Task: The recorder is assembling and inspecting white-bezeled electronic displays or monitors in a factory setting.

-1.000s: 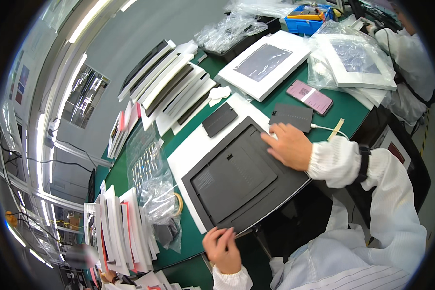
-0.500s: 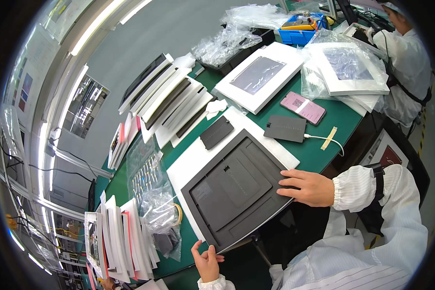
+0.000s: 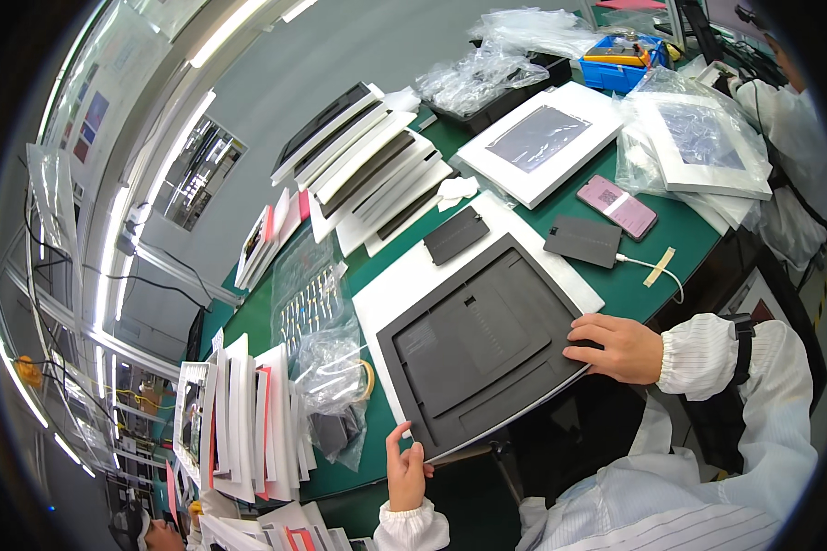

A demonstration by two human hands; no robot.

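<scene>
A black, rectangular frame (image 3: 510, 404), like the back of a digital photo frame, lies with its recessed back panel up on a white foam sheet (image 3: 377, 308). Its near edge overhangs the table. My right hand (image 3: 620, 349) grips the right edge, fingers on top and thumb hidden. At the near-left corner, my left hand (image 3: 408, 473) holds the rim with bent fingers; part of that grip is hidden. Beyond the frame, a small dark rectangular cover (image 3: 456, 236) rests on the foam. A flat grey box (image 3: 583, 241) with a white cable sits to the right.
A pink phone (image 3: 617, 206), a white framed screen (image 3: 538, 138) and bagged frames (image 3: 698, 138) occupy the far right. Stacked panels (image 3: 363, 165) and upright panels (image 3: 248, 422) line the left, beside clear bags (image 3: 331, 367). A co-worker (image 3: 790, 138) sits at far right.
The view has shifted, moving the scene rightward in the picture. Both hands remain at the same edges of the frame. A person's head has appeared at the lower left.
</scene>
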